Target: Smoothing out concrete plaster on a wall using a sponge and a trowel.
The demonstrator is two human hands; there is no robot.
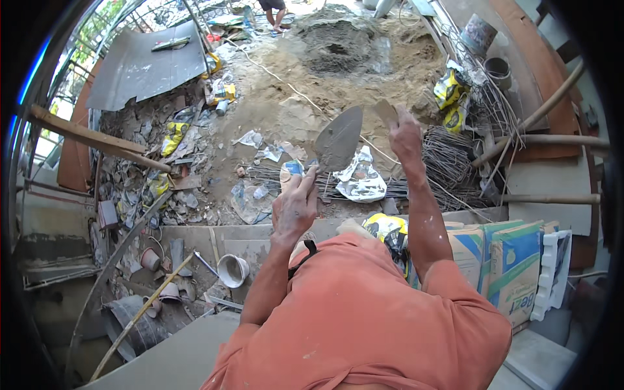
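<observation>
Left grip [296, 207] closed on grey steel pointed trowel [338, 138]; right grip [404, 134] pinches small flat brown tile piece [385, 112]. Below: sandy rubble-strewn ground [279, 110], grey mortar heap [338, 45], rusty rebar mesh [448, 159].

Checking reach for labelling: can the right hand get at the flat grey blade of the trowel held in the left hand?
Probably yes. The right hand is raised beside the flat grey trowel blade, level with it and holding a small flat tan piece. Only open air shows between them. The left hand grips the handle below.
</observation>
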